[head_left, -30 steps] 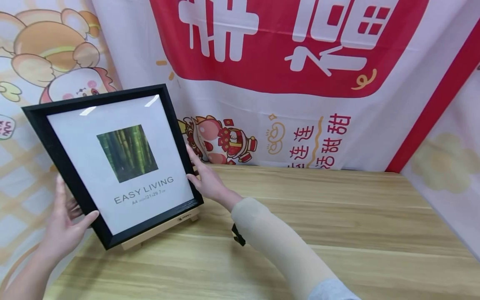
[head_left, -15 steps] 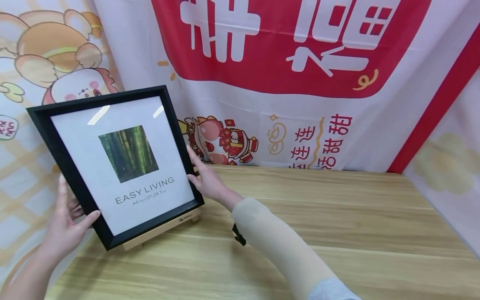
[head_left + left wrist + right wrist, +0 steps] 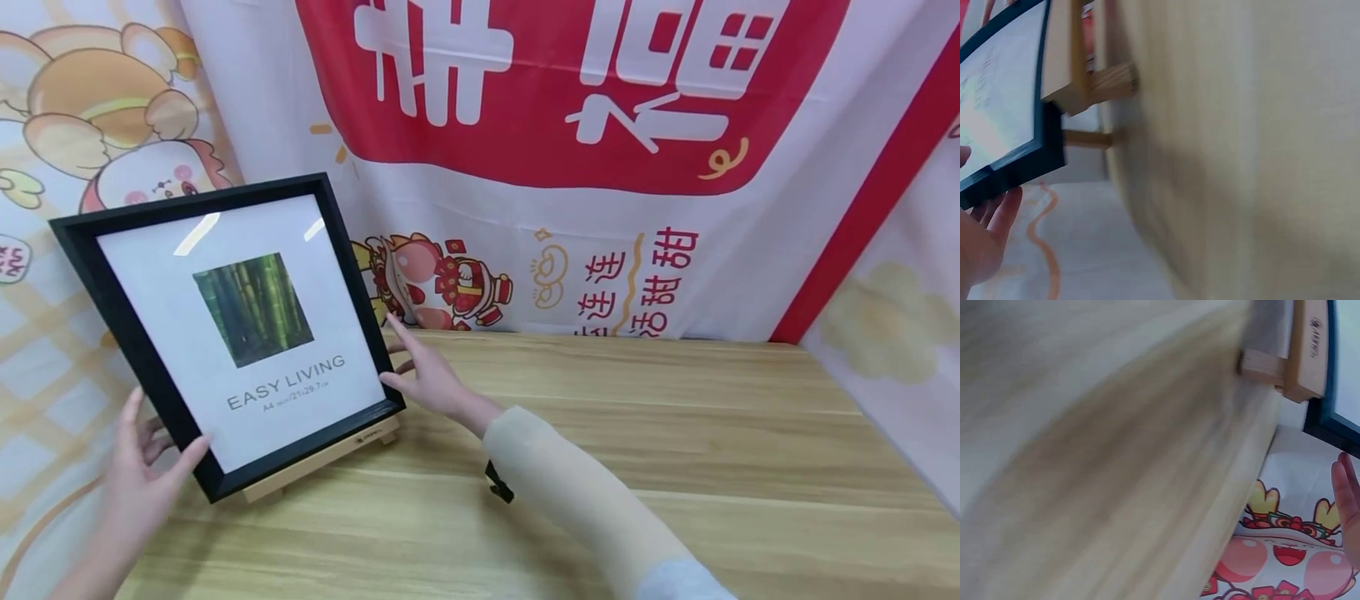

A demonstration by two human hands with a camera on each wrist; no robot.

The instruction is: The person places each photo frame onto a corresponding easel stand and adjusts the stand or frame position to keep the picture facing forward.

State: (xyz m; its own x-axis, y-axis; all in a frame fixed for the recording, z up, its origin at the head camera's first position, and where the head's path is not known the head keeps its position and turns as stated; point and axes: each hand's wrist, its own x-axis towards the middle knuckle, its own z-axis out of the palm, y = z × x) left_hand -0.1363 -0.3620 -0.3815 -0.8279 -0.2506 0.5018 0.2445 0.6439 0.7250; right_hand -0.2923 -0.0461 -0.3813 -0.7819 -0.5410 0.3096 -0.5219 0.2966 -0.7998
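Observation:
A black picture frame [image 3: 123,333], with a bamboo picture [image 3: 253,308] and "EASY LIVING" printed beneath it, leans back on a small wooden easel [image 3: 322,460] at the left of the table. My left hand [image 3: 138,483] is at its lower left side, fingers spread and thumb in front of the border; in the left wrist view the fingers [image 3: 1007,209] lie along the frame's outer edge. By the opposite side is my right hand [image 3: 431,375], fingers extended and thumb near the border. The right wrist view shows those fingers [image 3: 1342,481] straight beside the frame's edge; contact is hard to tell.
The wood-grain table [image 3: 637,433] extends to the right. A printed cloth [image 3: 510,200] in red and white hangs behind it, and another patterned cloth [image 3: 45,333] hangs at the left. A small black item [image 3: 498,482] shows beside my right sleeve.
Both hands have loosened from the frame. My left hand has slid down and to the right along its edge, and my right hand has shifted slightly down and right. The frame stays on the easel.

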